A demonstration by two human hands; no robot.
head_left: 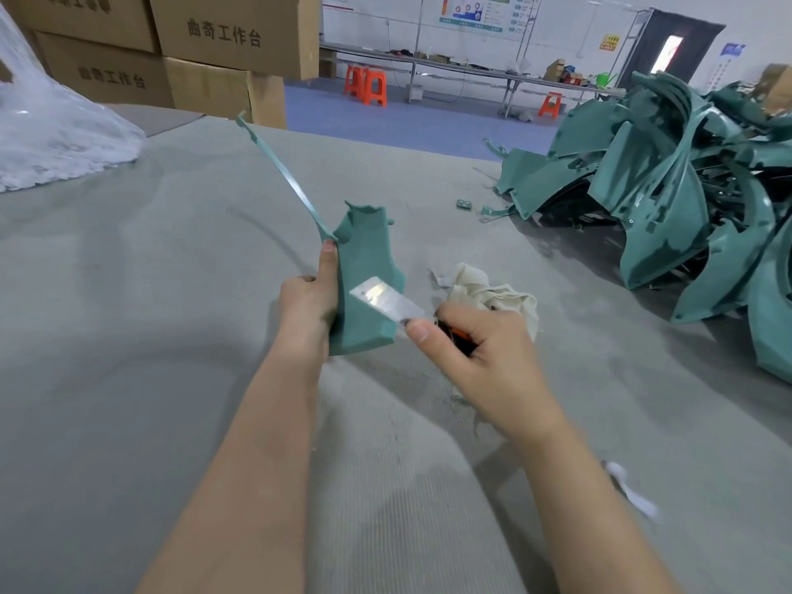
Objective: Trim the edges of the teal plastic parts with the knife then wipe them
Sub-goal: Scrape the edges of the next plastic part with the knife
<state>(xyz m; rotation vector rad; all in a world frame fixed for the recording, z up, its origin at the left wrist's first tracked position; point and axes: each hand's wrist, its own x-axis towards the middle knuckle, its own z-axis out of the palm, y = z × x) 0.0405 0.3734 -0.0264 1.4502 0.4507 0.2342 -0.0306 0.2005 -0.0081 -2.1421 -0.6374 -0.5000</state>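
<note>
From my end, biggest first: grey ribbed fabric table (128, 336) fills most of the frame, matte, looks soft enough not to scratch. Heap of teal parts (664, 186) at right edge: glossy moulded shells, curved, tangled together, presumably the untrimmed stock. Cardboard boxes (231, 36) are stacked upper left, with a crumpled clear plastic sheet (51, 135) below them at the left edge. The work piece is the held teal part (368, 259), frame centre, lifted off the table: broad matte panel at the bottom, ragged flash along its top edge, and a thin strip sweeping off to the upper left, so the long axis runs lower centre to upper left. Left hand (306, 302) grasps the panel's left edge, thumb laid straight up along it. Right hand (475, 349) sits just right of the panel, clenched round the knife (385, 300): orange and black handle, bright segmented blade, thumb on the spine. Key relation: the blade reaches left from the right hand and lies across the panel's lower right face, tip pointing upper left, roughly along the long axis. My read is mid-trim; the next stroke needs the blade angled away from the left thumb. Cream cloth (484, 289), crumpled, is on the table just behind the right hand, ready for wiping. Small teal scrap (464, 204) lies loose near the heap.
</note>
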